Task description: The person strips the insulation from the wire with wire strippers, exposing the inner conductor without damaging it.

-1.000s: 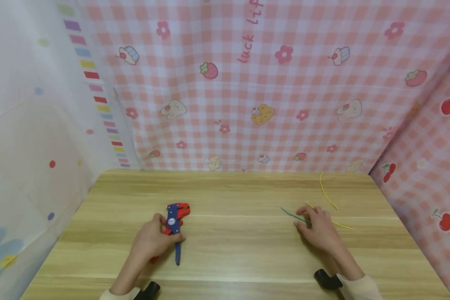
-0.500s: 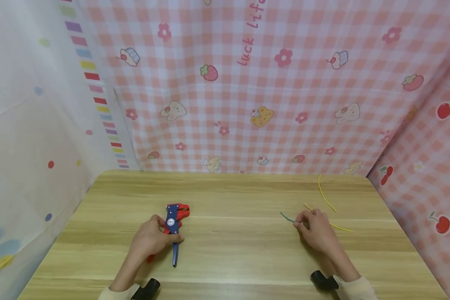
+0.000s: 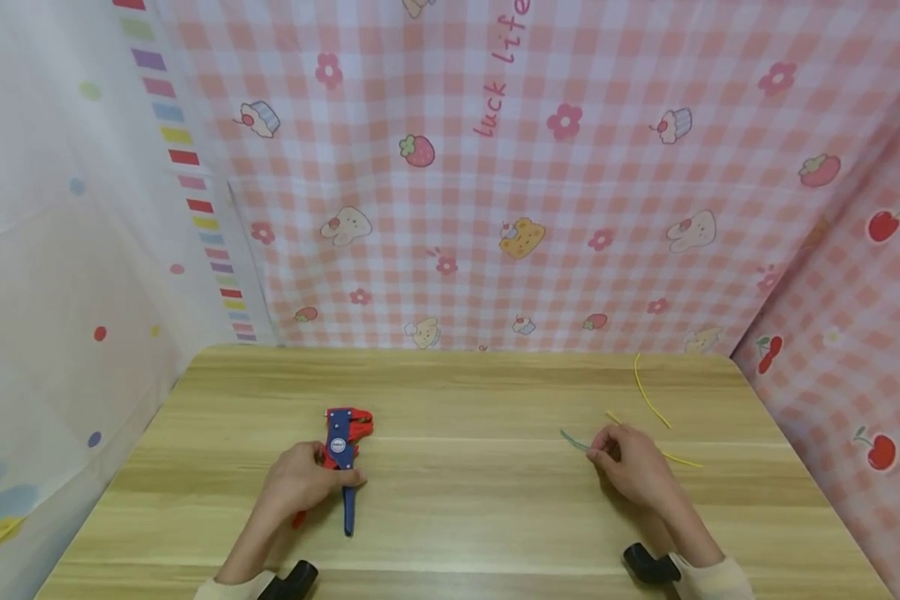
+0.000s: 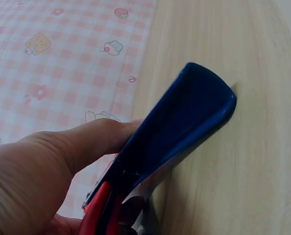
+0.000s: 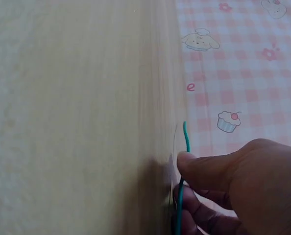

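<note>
In the head view, my left hand (image 3: 300, 483) grips a blue and red wire stripper (image 3: 338, 427) by its handles, thumb across the blue one. The tool's red jaws point away from me, to the right. The left wrist view shows the blue handle (image 4: 184, 112) up close, just off or on the wood; I cannot tell which. On the right, my right hand (image 3: 633, 468) pinches a short green wire (image 3: 573, 440) between thumb and fingers. Its free end sticks out past the thumb in the right wrist view, where the green wire (image 5: 186, 137) bends slightly.
One yellow wire (image 3: 649, 398) lies at the back right of the wooden table (image 3: 465, 500). Another yellow wire (image 3: 682, 460) runs partly behind my right hand. A checked cloth (image 3: 450, 208) hangs along the table's back edge, with more cloth at both sides.
The fingers of my right hand have closed together on the green wire, and less of it shows. My left hand keeps its grip on the wire stripper. The head view has shifted slightly.
</note>
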The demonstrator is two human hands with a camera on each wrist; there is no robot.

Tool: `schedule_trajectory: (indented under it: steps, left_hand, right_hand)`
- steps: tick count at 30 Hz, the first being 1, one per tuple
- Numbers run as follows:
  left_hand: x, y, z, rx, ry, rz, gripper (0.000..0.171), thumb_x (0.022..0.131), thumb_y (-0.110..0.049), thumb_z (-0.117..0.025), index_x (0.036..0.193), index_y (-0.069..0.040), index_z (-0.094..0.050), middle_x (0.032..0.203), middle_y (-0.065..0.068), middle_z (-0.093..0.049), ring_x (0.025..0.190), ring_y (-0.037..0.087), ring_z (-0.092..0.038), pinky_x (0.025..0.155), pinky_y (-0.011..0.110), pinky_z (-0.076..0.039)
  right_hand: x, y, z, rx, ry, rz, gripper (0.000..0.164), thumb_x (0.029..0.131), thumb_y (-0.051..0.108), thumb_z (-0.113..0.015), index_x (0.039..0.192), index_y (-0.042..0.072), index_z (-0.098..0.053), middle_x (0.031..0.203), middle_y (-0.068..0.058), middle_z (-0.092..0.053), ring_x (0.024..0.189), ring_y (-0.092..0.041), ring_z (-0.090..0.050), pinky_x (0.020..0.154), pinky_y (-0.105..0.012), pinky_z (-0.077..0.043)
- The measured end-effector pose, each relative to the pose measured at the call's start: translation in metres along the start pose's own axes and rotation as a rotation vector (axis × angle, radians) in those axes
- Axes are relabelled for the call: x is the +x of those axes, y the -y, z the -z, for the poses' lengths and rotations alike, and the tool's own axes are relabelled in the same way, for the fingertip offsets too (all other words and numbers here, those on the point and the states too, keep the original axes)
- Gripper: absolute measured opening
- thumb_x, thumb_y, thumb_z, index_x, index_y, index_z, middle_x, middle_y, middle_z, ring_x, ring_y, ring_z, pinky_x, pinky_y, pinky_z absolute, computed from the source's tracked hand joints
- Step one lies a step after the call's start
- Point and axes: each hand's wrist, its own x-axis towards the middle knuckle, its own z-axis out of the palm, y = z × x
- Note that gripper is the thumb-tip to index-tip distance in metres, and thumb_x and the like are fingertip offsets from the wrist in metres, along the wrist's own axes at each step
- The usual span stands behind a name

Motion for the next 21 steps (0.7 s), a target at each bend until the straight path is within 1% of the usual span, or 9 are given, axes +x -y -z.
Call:
schedule_trajectory:
  steps: [4,7,14,21]
  left_hand:
    - [0.0,-0.001,-0.002,0.005,-0.005,-0.027,0.053,0.072,-0.049,-0.088,0.094,-0.008,-0.063,0.079,0.004,-0.055,0.07,0.02,-0.049,0.057,0.029,-0.032]
    - [0.001,-0.002,-0.006,-0.006,-0.016,-0.042,0.05,0.073,-0.045,-0.088,0.096,-0.008,-0.063,0.077,0.004,-0.054,0.067,0.02,-0.048,0.056,0.029,-0.031]
    - [0.002,-0.007,-0.016,-0.103,-0.038,-0.054,0.049,0.072,-0.033,-0.09,0.106,-0.006,-0.067,0.078,0.003,-0.055,0.069,0.019,-0.047,0.056,0.028,-0.03]
    - [0.0,-0.008,-0.019,-0.164,-0.026,-0.069,0.043,0.071,-0.028,-0.091,0.1,-0.008,-0.068,0.078,0.003,-0.056,0.071,0.019,-0.048,0.059,0.028,-0.031]
  right_hand:
    - [0.001,0.001,0.0,0.03,-0.014,0.017,0.008,0.095,0.015,-0.072,0.092,0.012,-0.065,0.078,0.001,-0.059,0.073,-0.012,-0.05,0.064,-0.023,-0.04]
    - [0.001,0.001,0.0,0.04,-0.026,0.03,0.008,0.096,0.015,-0.072,0.092,0.012,-0.065,0.075,0.001,-0.056,0.07,-0.011,-0.048,0.061,-0.022,-0.038]
    - [0.002,0.001,-0.002,0.055,-0.042,0.062,0.008,0.096,0.014,-0.071,0.093,0.011,-0.064,0.074,0.002,-0.055,0.068,-0.009,-0.047,0.059,-0.021,-0.038]
    - [0.004,0.003,-0.007,0.073,-0.057,0.079,0.006,0.097,0.012,-0.069,0.094,0.012,-0.064,0.078,0.002,-0.061,0.071,-0.009,-0.051,0.063,-0.021,-0.043]
